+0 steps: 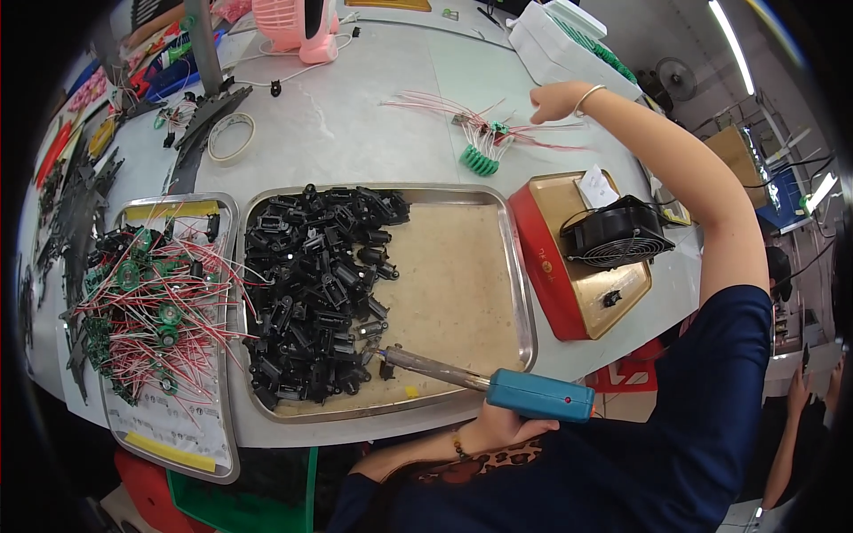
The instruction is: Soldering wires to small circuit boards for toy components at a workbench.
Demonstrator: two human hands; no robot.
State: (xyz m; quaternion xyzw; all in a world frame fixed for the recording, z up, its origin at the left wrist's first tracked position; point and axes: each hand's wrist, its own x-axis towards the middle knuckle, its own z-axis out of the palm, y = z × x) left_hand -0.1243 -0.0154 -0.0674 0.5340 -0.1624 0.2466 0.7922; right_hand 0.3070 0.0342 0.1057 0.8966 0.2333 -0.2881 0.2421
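Observation:
My left hand (498,430), with a beaded bracelet at its wrist, grips a soldering iron (540,395) with a teal handle. The iron's long barrel points left, and its tip is over the heap of small black plastic housings (324,298) in a metal tray (524,302). My right arm stretches to the far right. There my right hand (558,102), below a white bangle, is closed; whatever its fingers hold is hidden. Just left of and below it lies a bundle of small circuit boards with red and white wires (498,130) and green coils (480,160).
At the left, another tray (227,444) carries wired green boards (160,311). A black fan (619,233) sits on a red and gold box (555,275) at the right. Further back are a tape roll (232,139), a pink device (293,27) and a white foam box (555,53).

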